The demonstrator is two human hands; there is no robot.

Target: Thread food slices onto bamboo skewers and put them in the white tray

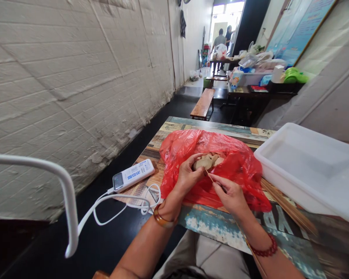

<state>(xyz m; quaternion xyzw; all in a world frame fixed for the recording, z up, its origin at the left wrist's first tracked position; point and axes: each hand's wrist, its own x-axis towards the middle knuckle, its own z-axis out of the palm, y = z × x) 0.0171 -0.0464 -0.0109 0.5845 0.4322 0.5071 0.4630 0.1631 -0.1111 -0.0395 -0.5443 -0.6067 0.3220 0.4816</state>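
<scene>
A red plastic bag (180, 145) lies opened out on the table in front of me. Pale tan, flat, folded pieces (208, 160), of a kind I cannot make out, show in its opening. My left hand (190, 172) curls around the near-left pieces, thumb in front. In my right hand (228, 192) a thin bamboo skewer (209, 175) is pinched, its tip meeting the piece by my left thumb. The skewer's long end runs back under my right wrist. Whether the tip has gone into the piece is hidden. A bundle of bamboo skewers (289, 205) lies right of the bag.
A white plastic tub (302, 174) stands at the right on the patterned table (209, 224). To the left lie a white power bank (133, 175) and its looping cable (110, 197). Beyond are a wooden bench (203, 103), a cluttered table (244, 92) and two people in the doorway.
</scene>
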